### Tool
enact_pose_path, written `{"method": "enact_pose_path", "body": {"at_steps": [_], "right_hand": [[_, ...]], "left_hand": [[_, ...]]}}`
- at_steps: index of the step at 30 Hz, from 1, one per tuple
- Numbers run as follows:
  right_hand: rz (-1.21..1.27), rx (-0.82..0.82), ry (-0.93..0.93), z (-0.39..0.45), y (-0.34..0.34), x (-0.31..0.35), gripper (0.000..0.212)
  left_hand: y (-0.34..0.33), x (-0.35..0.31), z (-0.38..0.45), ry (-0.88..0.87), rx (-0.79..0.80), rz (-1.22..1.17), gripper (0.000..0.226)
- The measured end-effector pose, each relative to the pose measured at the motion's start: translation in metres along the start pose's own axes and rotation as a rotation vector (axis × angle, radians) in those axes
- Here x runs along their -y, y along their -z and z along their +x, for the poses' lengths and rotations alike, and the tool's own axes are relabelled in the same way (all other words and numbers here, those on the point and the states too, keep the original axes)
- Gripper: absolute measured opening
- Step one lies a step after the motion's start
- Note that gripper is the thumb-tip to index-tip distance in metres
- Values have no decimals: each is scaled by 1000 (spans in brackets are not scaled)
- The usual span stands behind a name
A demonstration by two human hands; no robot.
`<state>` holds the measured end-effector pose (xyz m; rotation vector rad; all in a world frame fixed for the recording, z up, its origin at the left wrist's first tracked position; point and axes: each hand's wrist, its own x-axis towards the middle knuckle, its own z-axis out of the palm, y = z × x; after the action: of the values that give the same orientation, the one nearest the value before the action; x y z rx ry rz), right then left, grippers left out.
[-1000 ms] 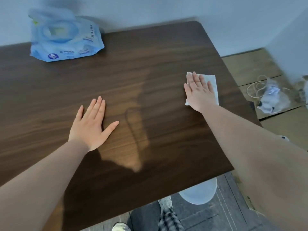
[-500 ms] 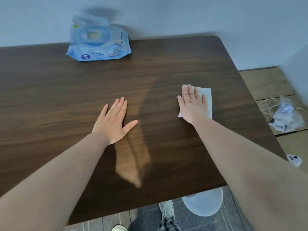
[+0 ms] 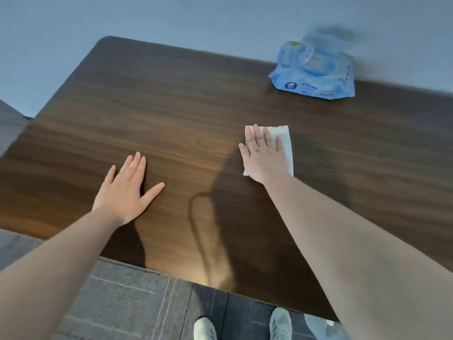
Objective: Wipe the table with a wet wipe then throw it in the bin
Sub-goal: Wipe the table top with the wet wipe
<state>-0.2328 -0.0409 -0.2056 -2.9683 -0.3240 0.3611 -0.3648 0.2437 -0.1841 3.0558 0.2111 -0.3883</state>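
Note:
A white wet wipe (image 3: 285, 141) lies flat on the dark wooden table (image 3: 171, 106), near its middle. My right hand (image 3: 264, 155) presses down on the wipe with fingers stretched out, covering its left part. My left hand (image 3: 125, 192) rests palm down on the bare wood to the left, near the front edge, fingers apart and holding nothing. No bin can be clearly identified in view.
A blue pack of wet wipes (image 3: 316, 77) sits at the table's far edge against the wall, beyond my right hand. Below the front edge are grey floor tiles, my two shoes (image 3: 204, 328), and a pale rounded object (image 3: 316, 326) partly hidden by my right arm.
My right hand has slid the wipe leftward from near the table's right edge toward the middle. The view has swung left. My left hand stays flat on the table.

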Motion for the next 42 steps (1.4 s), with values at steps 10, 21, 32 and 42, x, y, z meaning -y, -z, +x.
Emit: {"method": "enact_pose_path", "body": {"at_steps": [10,21,32,42], "right_hand": [[-49,10,297,56,-22,210,57],[-44,-1,525,86,-41,375,59],[-43,80,608,86,-47,390,56],[26,28,549,19,-47,316,54]], "left_hand": [[-12,117,-22,219,-101,-38,90],[-14,119,-19,242,-161,-163,95],[-18,119,-22,214,-327,-237,91],[-12,113,-26,192,-229,-178,100]]}}
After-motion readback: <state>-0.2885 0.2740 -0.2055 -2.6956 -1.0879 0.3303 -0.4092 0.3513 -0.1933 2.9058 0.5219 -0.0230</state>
